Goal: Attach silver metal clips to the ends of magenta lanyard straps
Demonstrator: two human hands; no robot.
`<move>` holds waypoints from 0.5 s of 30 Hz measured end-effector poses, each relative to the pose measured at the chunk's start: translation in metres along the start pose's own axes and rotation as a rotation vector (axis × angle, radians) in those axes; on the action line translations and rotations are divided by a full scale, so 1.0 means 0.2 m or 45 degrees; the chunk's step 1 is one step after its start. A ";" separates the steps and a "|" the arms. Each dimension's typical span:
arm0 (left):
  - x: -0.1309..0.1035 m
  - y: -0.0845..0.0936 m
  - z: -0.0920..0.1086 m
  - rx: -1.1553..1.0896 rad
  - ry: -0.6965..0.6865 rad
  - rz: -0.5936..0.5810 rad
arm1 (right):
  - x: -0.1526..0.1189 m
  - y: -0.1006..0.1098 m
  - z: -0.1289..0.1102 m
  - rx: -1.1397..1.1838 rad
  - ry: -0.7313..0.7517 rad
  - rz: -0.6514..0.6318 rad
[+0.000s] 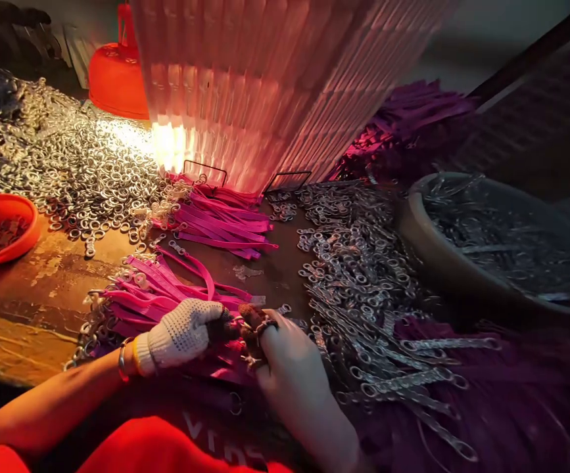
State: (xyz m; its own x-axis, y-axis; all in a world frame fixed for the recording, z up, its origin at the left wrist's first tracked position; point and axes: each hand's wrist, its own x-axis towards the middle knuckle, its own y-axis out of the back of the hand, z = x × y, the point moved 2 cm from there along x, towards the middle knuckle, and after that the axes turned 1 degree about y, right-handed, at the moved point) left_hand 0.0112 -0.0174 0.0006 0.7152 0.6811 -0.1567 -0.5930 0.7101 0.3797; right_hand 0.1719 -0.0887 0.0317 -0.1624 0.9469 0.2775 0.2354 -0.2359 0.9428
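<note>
In a white dotted glove with dark fingertips, my left hand [189, 332] is closed near the table's front edge, its fingertips meeting those of my right hand. My right hand [285, 351] has dark coverings on some fingers and is closed too. Small metal bits show between and below the fingertips, but what each hand grips is too small and hidden to name. Under and behind my left hand lies a bundle of magenta straps [141, 289] with metal rings at their left ends. A second bundle of magenta straps [225, 220] lies farther back.
A large heap of metal rings [82, 164] fills the back left, under a red lamp [117, 82]. A red bowl [31, 230] stands at the left. Metal link strips [358, 263] and a large tub [417, 213] are at the right. A corrugated panel [265, 85] rises behind.
</note>
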 end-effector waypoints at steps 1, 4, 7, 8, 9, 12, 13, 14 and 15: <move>-0.01 0.01 0.00 -0.038 0.011 0.041 | 0.01 0.00 0.00 0.012 0.015 -0.049; -0.03 0.03 0.01 -0.047 -0.048 0.159 | 0.03 0.00 -0.02 -0.067 0.021 -0.152; -0.05 0.02 0.00 -0.032 -0.086 0.169 | 0.02 -0.03 -0.04 -0.150 0.049 -0.108; -0.05 0.02 -0.01 -0.014 -0.088 0.152 | 0.02 -0.03 -0.05 -0.171 0.099 -0.063; -0.05 0.02 -0.01 0.003 -0.094 0.124 | 0.01 -0.04 -0.06 -0.194 0.160 -0.018; -0.06 0.04 0.01 0.022 -0.124 -0.007 | -0.02 -0.04 -0.09 -0.279 0.283 0.016; -0.05 0.04 0.02 0.017 -0.126 -0.031 | -0.02 -0.04 -0.09 -0.304 0.284 -0.002; -0.05 0.05 0.04 0.006 -0.132 -0.051 | -0.03 -0.03 -0.10 -0.325 0.268 -0.025; -0.05 0.05 0.06 -0.006 -0.143 -0.075 | -0.02 -0.02 -0.10 -0.343 0.246 -0.049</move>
State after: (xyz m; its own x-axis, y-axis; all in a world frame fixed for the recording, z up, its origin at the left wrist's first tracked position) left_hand 0.0026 -0.0182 0.0175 0.7857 0.6139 -0.0756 -0.5501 0.7494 0.3684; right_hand 0.1527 -0.0967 0.0302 -0.3514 0.9033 0.2460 -0.0319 -0.2741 0.9612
